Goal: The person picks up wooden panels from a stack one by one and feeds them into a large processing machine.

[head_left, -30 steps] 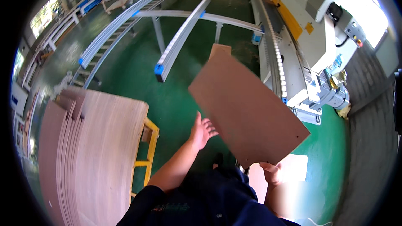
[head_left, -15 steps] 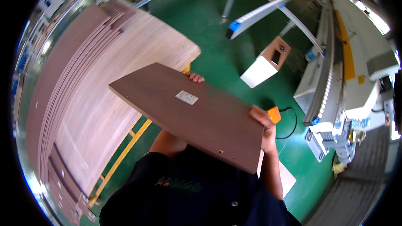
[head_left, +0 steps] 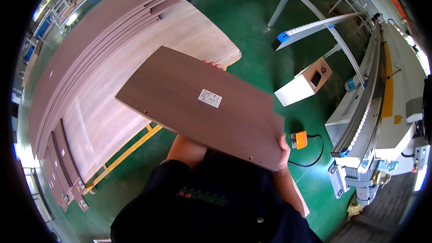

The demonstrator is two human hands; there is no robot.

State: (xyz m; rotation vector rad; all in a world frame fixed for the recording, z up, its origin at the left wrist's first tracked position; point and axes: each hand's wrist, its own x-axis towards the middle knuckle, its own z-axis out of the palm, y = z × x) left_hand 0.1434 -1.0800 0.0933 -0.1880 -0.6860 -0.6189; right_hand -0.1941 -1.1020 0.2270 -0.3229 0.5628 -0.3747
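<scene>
While the left hand (head_left: 213,64) showed only fingertips, set close together over the panel's far edge, just above frame centre, its thumb was out of sight, so can't tell where that sat. Right hand (head_left: 283,154): thumb against the panel's right edge near the lower right corner, other fingers mostly hidden, can't tell their spread. Between them, the brown panel (head_left: 180,94) sat mid-frame, held by both hands, slanting from upper left to lower right. White label (head_left: 210,98) near the middle of its upward face; small holes along the near edge. Left forearm (head_left: 186,150) ran up under it.

Below, bottom centre: dark shirt (head_left: 216,216). Pale board (head_left: 300,198) partly visible beside the right forearm. Left of frame: wood-grain tabletop (head_left: 112,94) on a yellow frame (head_left: 121,156), the held panel overlapping it in view. Stack of brown panels (head_left: 90,40) lay along its outer side, upper left; narrower brown pieces (head_left: 56,166) at lower left.

Right of centre: white box (head_left: 292,92) with a tan face, and below it an orange pedal (head_left: 300,140) with black cable (head_left: 321,155), both on green floor (head_left: 252,54). Upper right: blue-capped rail (head_left: 324,24). Far right: pale machine (head_left: 400,76) with a yellow strip.
</scene>
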